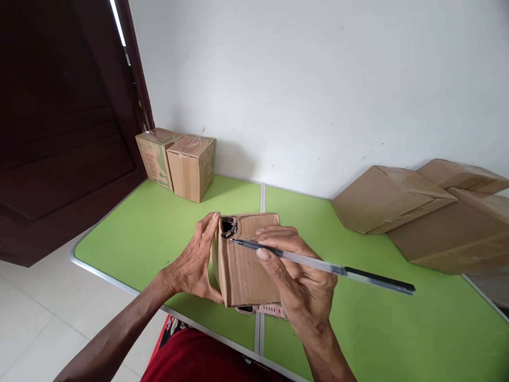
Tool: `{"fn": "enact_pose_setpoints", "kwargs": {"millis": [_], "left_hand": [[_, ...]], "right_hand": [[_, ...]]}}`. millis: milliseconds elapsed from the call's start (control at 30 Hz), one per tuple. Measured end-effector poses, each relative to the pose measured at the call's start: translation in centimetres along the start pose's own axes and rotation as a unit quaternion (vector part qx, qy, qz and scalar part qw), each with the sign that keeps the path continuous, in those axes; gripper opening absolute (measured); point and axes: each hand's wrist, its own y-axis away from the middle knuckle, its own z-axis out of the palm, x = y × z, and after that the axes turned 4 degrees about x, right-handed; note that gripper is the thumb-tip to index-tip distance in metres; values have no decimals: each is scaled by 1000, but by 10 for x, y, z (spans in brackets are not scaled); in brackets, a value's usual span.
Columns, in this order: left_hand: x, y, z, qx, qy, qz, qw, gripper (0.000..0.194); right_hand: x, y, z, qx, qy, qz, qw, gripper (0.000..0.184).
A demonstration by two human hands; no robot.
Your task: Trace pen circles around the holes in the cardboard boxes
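A small cardboard box [254, 265] stands in front of me on the table, with a dark, ragged hole [228, 227] in the far left corner of its top. My left hand [194, 260] grips the box along its left side, thumb low and fingers at the upper corner. Between the thumb and fingers of my right hand [302, 276] is a pen [318, 261] with a clear barrel and black cap on its back end. Its tip touches or nearly touches the cardboard just below the hole. A pink-strapped watch [270, 309] lies partly hidden behind the box's near edge.
Two taped cartons [185, 170] stand at the back left of the green folding table [119, 239]. Several larger cardboard boxes [393, 201] lie at the right, against the white wall [298, 79]. A dark door [59, 116] is at the left.
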Motion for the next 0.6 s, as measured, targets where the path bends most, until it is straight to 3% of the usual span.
{"fn": "enact_pose_setpoints", "kwargs": {"millis": [400, 600], "left_hand": [[2, 1, 2, 7, -15, 0, 1000, 186], [3, 0, 0, -2, -33, -8, 999, 186]], "right_hand": [[1, -6, -3, -44, 75, -36, 996, 20], [3, -4, -4, -20, 84, -21, 996, 17]]}}
